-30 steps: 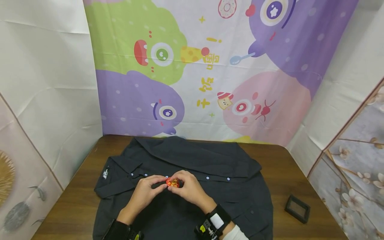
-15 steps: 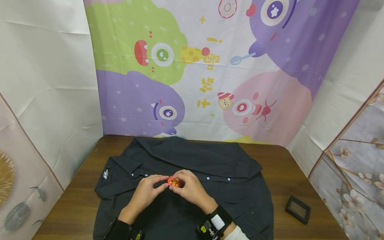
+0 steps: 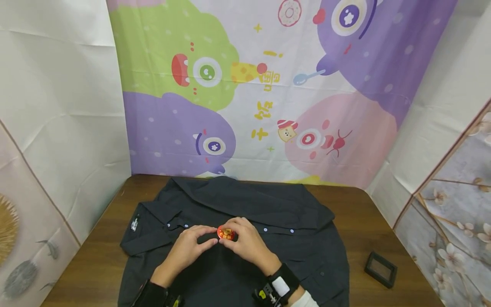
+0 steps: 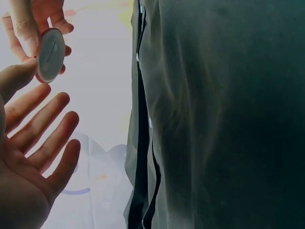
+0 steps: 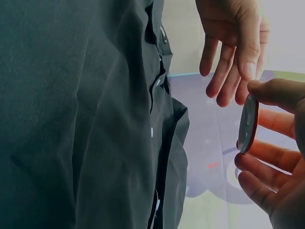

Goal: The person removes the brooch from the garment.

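Observation:
A round red and gold pin badge (image 3: 226, 233) is held upright above the dark shirt (image 3: 261, 264) in the head view. My right hand (image 3: 246, 241) pinches it between thumb and fingertips. The wrist views show its pale back with a thin pin line; the left wrist view has this badge (image 4: 51, 57) nearly face-on from behind. My left hand (image 3: 189, 246) is beside the badge's left rim, its fingers extended and spread in the left wrist view. Its thumb and index tips are close to the rim; whether they touch it I cannot tell.
The shirt lies spread on a brown wooden table (image 3: 92, 251), with a row of pale buttons along its placket. A small black frame-like box (image 3: 380, 269) lies at the right. A cartoon-printed cloth (image 3: 253, 94) hangs behind the table.
The badge and my right hand have shifted slightly right, and more of the badge's red face shows. My left hand has stayed almost in place, its fingertips now nearer the rim's edge.

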Available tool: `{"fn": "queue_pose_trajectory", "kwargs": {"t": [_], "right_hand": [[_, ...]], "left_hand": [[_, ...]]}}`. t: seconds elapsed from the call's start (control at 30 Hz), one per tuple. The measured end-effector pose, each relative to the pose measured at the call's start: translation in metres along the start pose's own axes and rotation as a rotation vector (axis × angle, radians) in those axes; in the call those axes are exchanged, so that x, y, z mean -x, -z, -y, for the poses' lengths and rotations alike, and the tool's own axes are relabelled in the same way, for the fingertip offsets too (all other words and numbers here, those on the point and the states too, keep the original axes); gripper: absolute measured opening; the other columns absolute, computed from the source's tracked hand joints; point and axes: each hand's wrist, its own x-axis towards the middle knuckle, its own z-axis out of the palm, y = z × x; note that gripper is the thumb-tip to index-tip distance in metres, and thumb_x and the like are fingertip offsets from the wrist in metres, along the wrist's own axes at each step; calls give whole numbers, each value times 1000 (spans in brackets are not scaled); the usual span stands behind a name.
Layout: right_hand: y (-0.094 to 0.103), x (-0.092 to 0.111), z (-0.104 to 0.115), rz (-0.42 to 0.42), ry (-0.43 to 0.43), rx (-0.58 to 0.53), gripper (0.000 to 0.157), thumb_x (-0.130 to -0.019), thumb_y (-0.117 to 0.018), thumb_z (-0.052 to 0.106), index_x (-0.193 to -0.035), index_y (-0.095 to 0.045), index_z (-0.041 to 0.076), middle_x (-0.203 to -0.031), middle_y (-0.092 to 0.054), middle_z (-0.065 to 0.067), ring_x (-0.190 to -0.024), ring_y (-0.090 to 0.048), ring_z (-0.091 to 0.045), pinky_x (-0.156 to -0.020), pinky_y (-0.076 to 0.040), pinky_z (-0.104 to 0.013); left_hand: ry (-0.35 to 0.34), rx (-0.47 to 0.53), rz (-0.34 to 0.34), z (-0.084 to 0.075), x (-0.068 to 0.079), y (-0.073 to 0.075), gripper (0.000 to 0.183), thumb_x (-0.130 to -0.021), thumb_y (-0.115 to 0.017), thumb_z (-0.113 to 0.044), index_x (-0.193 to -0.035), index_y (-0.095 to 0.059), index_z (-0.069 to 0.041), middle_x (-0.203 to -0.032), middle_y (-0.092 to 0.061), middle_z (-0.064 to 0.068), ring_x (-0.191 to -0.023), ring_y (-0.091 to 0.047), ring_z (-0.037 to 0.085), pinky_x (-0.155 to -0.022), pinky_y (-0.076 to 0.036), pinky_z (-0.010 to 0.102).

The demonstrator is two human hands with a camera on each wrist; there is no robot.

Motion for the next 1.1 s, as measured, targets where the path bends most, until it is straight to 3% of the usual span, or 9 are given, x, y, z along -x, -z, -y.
{"fn": "queue_pose_trajectory", "kwargs": {"t": [0.1, 0.83, 1.1], "right_hand": [[0, 1, -2, -4, -3, 1, 29, -80, -80, 30, -105, -73, 16, -106, -68, 1, -91, -57, -13, -78, -52, -25], [10, 3, -10, -61, -17, -23, 30, -78, -82, 28, -103, -74, 14, -106, -68, 0, -92, -59, -14, -75, -53, -26], [17, 6, -13, -35, -92, -26, 31, -80, -80, 26, -108, -74, 14, -112, -66, -1, -97, -58, -16, -80, -52, -31]], "left_hand": [[19, -1, 31, 0, 0, 0, 28, -83, -77, -26, -108, -74, -15, -109, -73, 1, -106, -67, 23, -91, -54, 45], [93, -78, 73, -3, -3, 1, 39, -84, -76, -28, -119, -68, -11, -126, -65, 10, -119, -60, 32, -98, -48, 56], [95, -105, 111, -2, -3, 0, 43, -85, -75, -28, -123, -66, -9, -132, -62, 13, -123, -58, 32, -100, -46, 56]]}}
